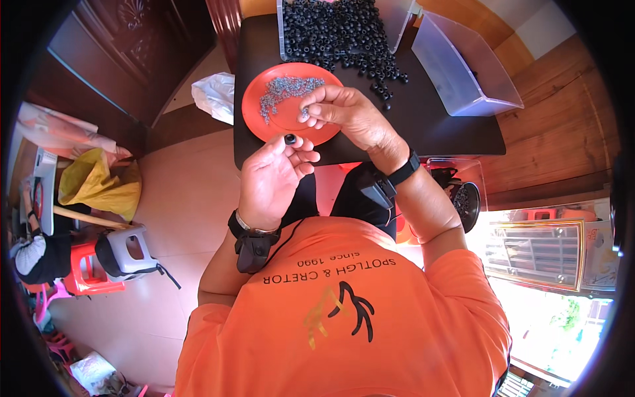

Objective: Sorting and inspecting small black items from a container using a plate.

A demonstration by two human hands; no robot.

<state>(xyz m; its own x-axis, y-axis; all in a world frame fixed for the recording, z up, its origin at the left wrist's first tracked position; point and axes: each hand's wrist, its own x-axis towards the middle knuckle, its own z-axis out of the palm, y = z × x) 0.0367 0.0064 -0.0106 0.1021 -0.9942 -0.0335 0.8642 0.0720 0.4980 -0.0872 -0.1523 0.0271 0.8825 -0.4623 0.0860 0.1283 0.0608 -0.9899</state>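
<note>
My left hand [268,182] pinches a small black hollow cap [290,139] between thumb and forefinger, its other fingers half curled. Close by, my right hand [354,119] is closed over the edge of an orange plate [254,116], with a tiny silvery metal piece [304,112] at its fingertips. Whether more pieces lie in its curled fingers is hidden. On the plate is a loose heap of small silvery metal pieces [291,87], too small to name. Many black caps [334,33] fill a clear bin at the table's far side, and some have spilled out.
A dark table [423,126] carries the plate, the clear bin [400,20] and a second translucent bin [463,66] at right. Below right stands a black bowl [466,205] of small pieces. Stools [129,251] and another person [40,251] are at far left.
</note>
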